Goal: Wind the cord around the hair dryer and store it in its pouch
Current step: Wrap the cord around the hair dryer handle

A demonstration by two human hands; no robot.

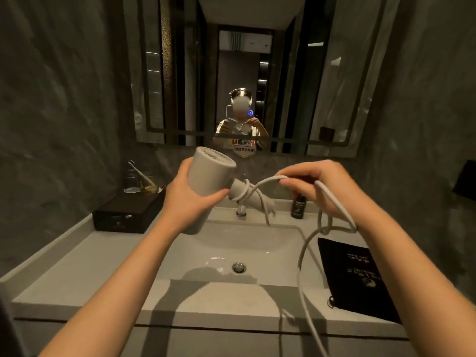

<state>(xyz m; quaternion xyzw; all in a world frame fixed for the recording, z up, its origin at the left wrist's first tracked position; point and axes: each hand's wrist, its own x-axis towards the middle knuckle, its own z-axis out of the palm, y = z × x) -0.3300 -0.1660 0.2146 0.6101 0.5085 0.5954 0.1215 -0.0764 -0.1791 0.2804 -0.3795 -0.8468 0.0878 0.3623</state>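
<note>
A pale grey hair dryer (210, 173) is held up over the sink, with my left hand (189, 197) gripping its barrel from below. Its handle (251, 195) points right and carries a couple of turns of the grey cord (302, 256). My right hand (319, 185) pinches the cord just right of the handle. From there the cord loops down past the sink's front edge. The black pouch (358, 276) lies flat on the counter at the right, beneath my right forearm.
The white sink (231, 243) with a chrome tap (241, 210) is directly below the dryer. A dark box (128, 213) with a glass and toothbrush behind it sits at the left. A small black bottle (298, 206) stands right of the tap. A mirror covers the wall ahead.
</note>
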